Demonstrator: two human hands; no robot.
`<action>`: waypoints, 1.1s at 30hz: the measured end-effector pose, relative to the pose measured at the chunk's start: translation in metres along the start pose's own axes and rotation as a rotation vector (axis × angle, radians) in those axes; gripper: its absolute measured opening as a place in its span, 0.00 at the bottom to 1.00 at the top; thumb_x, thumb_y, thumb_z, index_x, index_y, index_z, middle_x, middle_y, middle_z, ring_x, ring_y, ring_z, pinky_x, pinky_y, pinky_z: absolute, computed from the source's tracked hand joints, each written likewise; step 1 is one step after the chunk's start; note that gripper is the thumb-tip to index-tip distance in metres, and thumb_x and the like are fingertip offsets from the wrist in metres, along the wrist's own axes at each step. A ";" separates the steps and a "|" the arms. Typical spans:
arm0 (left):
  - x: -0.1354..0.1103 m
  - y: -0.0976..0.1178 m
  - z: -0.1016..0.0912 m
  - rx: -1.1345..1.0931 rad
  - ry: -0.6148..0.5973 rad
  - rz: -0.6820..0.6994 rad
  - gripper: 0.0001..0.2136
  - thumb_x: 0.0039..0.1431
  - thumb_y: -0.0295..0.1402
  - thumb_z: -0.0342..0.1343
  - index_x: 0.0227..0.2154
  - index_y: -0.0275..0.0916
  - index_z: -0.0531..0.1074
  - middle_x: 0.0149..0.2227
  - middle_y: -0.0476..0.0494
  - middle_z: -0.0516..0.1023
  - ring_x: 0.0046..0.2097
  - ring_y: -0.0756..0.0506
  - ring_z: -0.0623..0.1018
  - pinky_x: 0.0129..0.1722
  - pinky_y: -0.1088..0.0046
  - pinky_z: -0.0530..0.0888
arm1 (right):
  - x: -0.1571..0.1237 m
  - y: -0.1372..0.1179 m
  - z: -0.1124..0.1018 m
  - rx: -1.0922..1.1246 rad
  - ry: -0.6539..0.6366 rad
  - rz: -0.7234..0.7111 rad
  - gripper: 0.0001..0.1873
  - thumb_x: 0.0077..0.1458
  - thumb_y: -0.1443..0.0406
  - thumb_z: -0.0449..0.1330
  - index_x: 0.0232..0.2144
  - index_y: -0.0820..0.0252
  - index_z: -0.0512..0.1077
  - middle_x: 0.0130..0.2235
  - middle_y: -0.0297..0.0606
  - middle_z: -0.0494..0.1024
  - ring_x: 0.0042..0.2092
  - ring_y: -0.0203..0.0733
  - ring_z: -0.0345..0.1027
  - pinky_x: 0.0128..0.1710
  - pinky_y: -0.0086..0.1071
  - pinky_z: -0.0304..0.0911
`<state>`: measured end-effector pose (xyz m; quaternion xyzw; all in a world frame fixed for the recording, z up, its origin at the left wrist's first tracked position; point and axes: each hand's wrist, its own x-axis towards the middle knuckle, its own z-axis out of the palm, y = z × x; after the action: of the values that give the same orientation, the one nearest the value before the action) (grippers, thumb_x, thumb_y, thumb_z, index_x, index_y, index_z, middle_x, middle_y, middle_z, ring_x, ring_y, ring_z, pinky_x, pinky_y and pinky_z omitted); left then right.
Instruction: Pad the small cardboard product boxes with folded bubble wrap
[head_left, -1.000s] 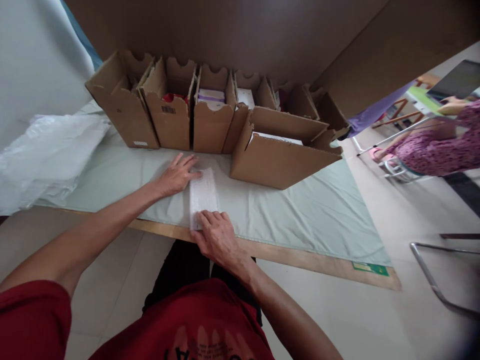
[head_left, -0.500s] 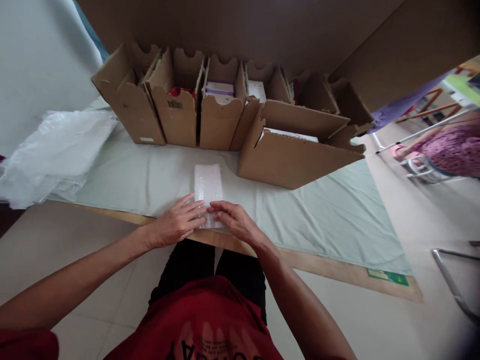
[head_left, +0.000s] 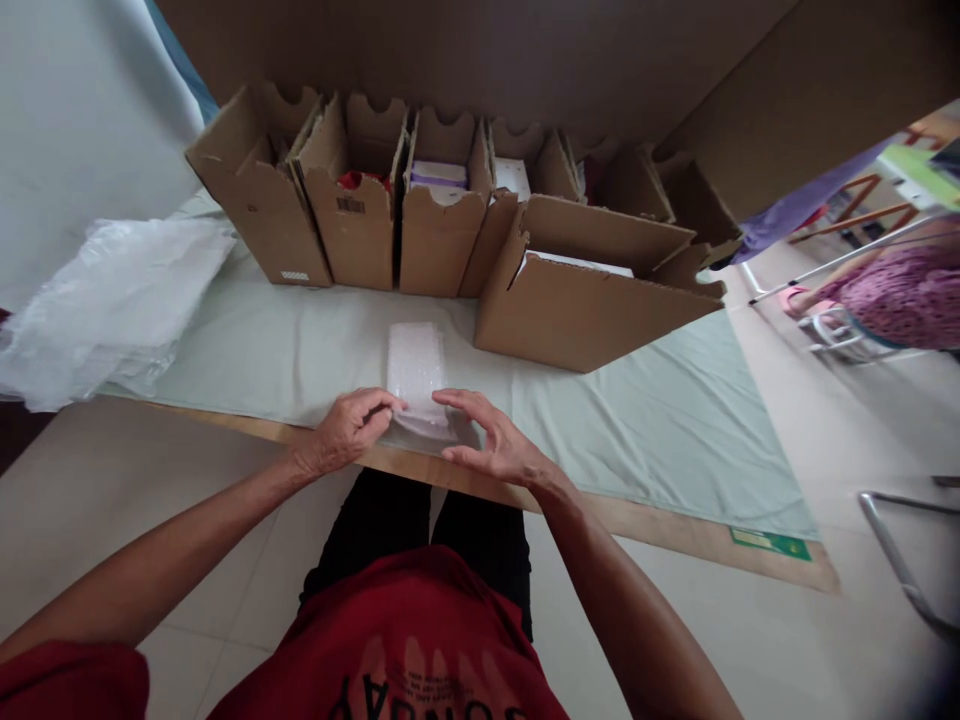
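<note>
A small white item in bubble wrap (head_left: 415, 362) lies on the green cloth near the table's front edge. My left hand (head_left: 352, 425) pinches the wrap at its near left corner, thumb and fingertips together. On the other side, my right hand (head_left: 487, 438) is open, thumb and fingers spread apart beside the near right corner. A loose clear flap of the wrap shows between the hands. What is inside the wrap cannot be made out.
Several cardboard file boxes (head_left: 442, 250) stand in a row at the back; another cardboard box (head_left: 585, 310) sits slanted before them. Clear plastic bags (head_left: 120, 300) are piled at left. At right, a person in pink patterned clothing (head_left: 900, 295) is partly visible.
My left hand has gone from lying flat on the wrap to pinching its near corner. My right hand has moved right and opened. The near flap has lifted.
</note>
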<state>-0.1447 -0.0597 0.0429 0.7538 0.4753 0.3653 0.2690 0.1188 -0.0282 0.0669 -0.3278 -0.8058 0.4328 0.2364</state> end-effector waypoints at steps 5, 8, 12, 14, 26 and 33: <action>0.003 0.006 -0.005 -0.104 -0.007 -0.253 0.12 0.65 0.37 0.48 0.36 0.38 0.75 0.25 0.50 0.77 0.28 0.48 0.75 0.30 0.73 0.72 | 0.011 0.020 0.019 -0.240 0.129 -0.102 0.22 0.59 0.64 0.63 0.55 0.54 0.74 0.55 0.46 0.78 0.60 0.52 0.67 0.60 0.50 0.62; 0.002 0.007 -0.006 -0.194 -0.060 -0.260 0.11 0.61 0.36 0.50 0.40 0.38 0.74 0.33 0.47 0.80 0.34 0.47 0.78 0.37 0.71 0.74 | 0.020 0.025 0.027 -0.282 0.196 -0.070 0.10 0.61 0.67 0.60 0.43 0.55 0.79 0.43 0.42 0.82 0.51 0.49 0.72 0.53 0.45 0.65; 0.000 0.006 -0.002 -0.116 -0.057 -0.165 0.19 0.51 0.31 0.54 0.47 0.38 0.74 0.43 0.41 0.81 0.44 0.43 0.79 0.47 0.66 0.74 | 0.023 0.021 0.027 -0.277 0.212 0.013 0.06 0.61 0.65 0.62 0.38 0.56 0.80 0.37 0.41 0.81 0.45 0.48 0.72 0.49 0.41 0.64; 0.001 0.006 0.003 -0.038 0.009 -0.161 0.16 0.52 0.33 0.55 0.44 0.38 0.75 0.38 0.43 0.79 0.41 0.43 0.78 0.45 0.66 0.74 | 0.022 0.019 0.027 -0.261 0.216 0.063 0.06 0.61 0.64 0.62 0.36 0.57 0.79 0.36 0.40 0.81 0.43 0.46 0.71 0.47 0.40 0.62; 0.030 0.009 0.014 -0.057 0.131 -0.314 0.08 0.56 0.37 0.55 0.32 0.39 0.74 0.27 0.50 0.74 0.30 0.49 0.71 0.32 0.73 0.68 | 0.038 0.016 0.026 -0.083 0.259 0.392 0.13 0.58 0.58 0.60 0.42 0.59 0.75 0.29 0.34 0.78 0.31 0.39 0.69 0.33 0.31 0.59; 0.043 0.001 0.020 0.098 0.071 -0.392 0.08 0.54 0.32 0.55 0.37 0.39 0.76 0.27 0.49 0.74 0.30 0.47 0.72 0.33 0.72 0.68 | 0.035 0.003 0.027 -0.360 0.302 0.397 0.20 0.61 0.59 0.60 0.53 0.59 0.73 0.39 0.43 0.82 0.39 0.46 0.73 0.41 0.37 0.64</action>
<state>-0.1157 -0.0222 0.0444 0.6458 0.6393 0.3089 0.2807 0.0782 -0.0164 0.0537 -0.5759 -0.7456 0.2674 0.2024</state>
